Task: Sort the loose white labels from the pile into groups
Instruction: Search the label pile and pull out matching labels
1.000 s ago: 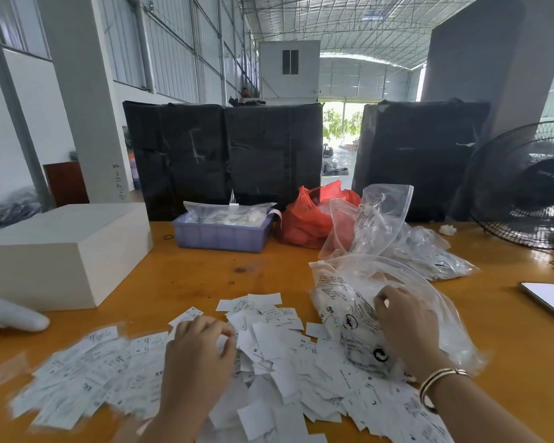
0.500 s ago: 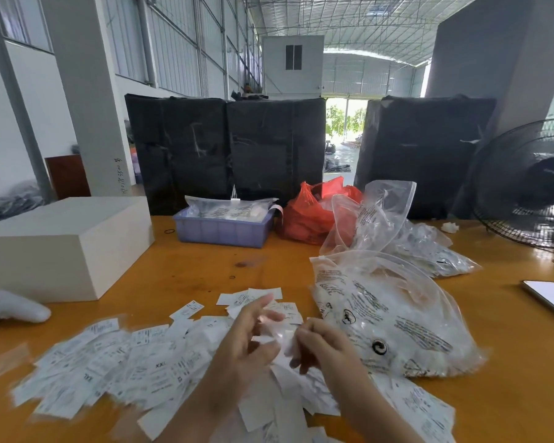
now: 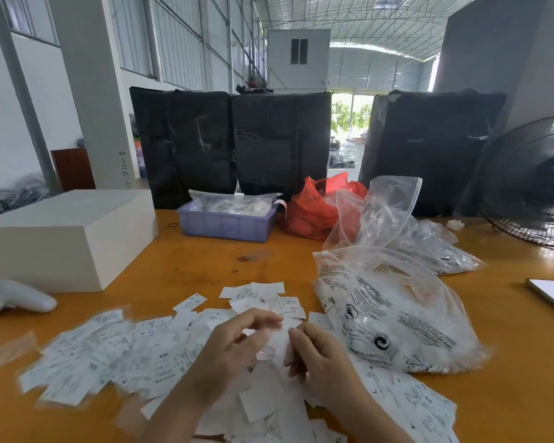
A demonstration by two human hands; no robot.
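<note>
A big pile of loose white paper labels [image 3: 135, 356] lies spread on the orange wooden table [image 3: 205, 260], near the person. Some have small black print on them.

Both hands are over the middle of the pile, close together. The left hand [image 3: 234, 353] has its fingers bent, and the thumb and first finger seem to pinch a white label [image 3: 277, 342] at its left edge. The right hand [image 3: 317, 359] has curled fingers that hold the same label at its right side. The label is blurry, so the hold is hard to see well.

Just right of the hands lies a clear plastic bag with black print [image 3: 394, 318]. Farther away are more clear bags [image 3: 394, 212] and a red plastic bag [image 3: 314, 209]. A purple plastic tray [image 3: 224, 223] sits at the far middle. A big white box [image 3: 64, 238] is on the left, with a white game controller [image 3: 16, 302] near it. A black fan [image 3: 531, 183] stands far right.
</note>
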